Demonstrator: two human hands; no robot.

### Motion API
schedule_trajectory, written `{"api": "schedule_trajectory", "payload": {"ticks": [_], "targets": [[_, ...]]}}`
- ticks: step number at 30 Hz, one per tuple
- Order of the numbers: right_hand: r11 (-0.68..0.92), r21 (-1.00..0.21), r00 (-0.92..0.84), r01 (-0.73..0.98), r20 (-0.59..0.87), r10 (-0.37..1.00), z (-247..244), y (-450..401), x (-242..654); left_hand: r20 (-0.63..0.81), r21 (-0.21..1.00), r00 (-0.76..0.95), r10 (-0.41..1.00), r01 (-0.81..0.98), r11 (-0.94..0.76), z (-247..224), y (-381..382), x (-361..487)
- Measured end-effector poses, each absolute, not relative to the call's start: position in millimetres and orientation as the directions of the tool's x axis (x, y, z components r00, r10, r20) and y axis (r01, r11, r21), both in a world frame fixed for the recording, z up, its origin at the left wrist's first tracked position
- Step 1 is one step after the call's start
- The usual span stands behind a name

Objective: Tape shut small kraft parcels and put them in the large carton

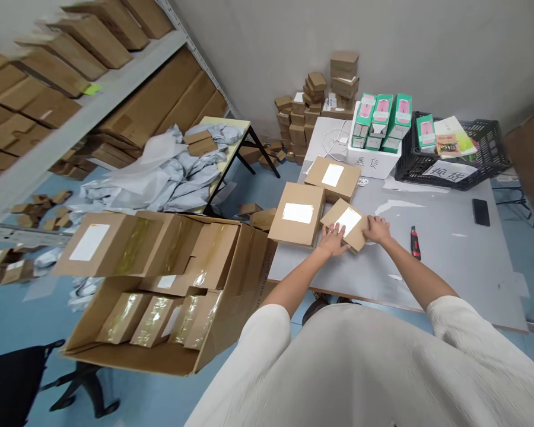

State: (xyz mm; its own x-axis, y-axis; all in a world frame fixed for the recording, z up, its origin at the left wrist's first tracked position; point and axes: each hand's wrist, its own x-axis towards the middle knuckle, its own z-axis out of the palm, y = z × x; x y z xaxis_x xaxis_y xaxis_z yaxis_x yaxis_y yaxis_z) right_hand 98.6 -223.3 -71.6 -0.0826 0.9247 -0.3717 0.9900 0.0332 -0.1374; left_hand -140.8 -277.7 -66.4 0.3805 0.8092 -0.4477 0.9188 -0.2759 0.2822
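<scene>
A small cardboard box (356,238) with a white label lies on the grey table, slightly turned. My left hand (332,240) rests on its near left part, fingers spread flat beside the label. At the box's right edge, my right hand (377,229) has its fingers curled against the side. Two larger labelled cartons are close by: one flat carton (289,197) to the left, another carton (347,178) just behind. A red and black utility knife (415,244) lies to the right of my right hand.
A big open carton (213,344) holding several taped boxes stands left of the table (454,261). At the table's back are a white bin (368,163) of green boxes and a black crate (485,151). A phone (481,212) lies at right. Shelves (129,71) rise at far left.
</scene>
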Motion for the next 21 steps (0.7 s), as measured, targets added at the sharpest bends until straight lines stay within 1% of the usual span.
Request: {"api": "schedule_trajectory", "payload": {"ticks": [2,5,9,16,19,21], "targets": [[-0.006,-0.129,-0.047,0.992,-0.405,0.913,-71.7,-235.3,99.0,-0.458,0.289,0.376,0.806,0.920,-0.265,-64.7,-272.6,-136.6],[-0.093,-0.163,0.002,0.982,-0.484,0.875,-72.3,-251.7,95.7,-0.481,0.280,0.378,0.791,0.921,-0.270,-63.5,-268.6,-130.1],[-0.177,-0.223,0.035,0.959,-0.525,0.850,-72.7,-265.7,84.9,-0.466,0.261,0.450,0.762,0.892,-0.368,-65.7,-272.3,-129.9],[-0.162,-0.335,-0.028,0.928,-0.497,0.867,-75.2,-268.3,70.4,-0.330,0.208,0.546,0.770,0.838,-0.505,-67.1,-281.7,-155.0],[-0.150,-0.402,-0.075,0.903,-0.493,0.867,-78.2,-265.8,63.6,-0.323,0.178,0.554,0.767,0.832,-0.526,-64.8,-282.5,-162.4],[-0.135,-0.444,-0.112,0.886,-0.487,0.866,-80.3,-263.5,58.5,-0.339,0.184,0.538,0.772,0.842,-0.506,-63.4,-282.9,-165.2]]}}
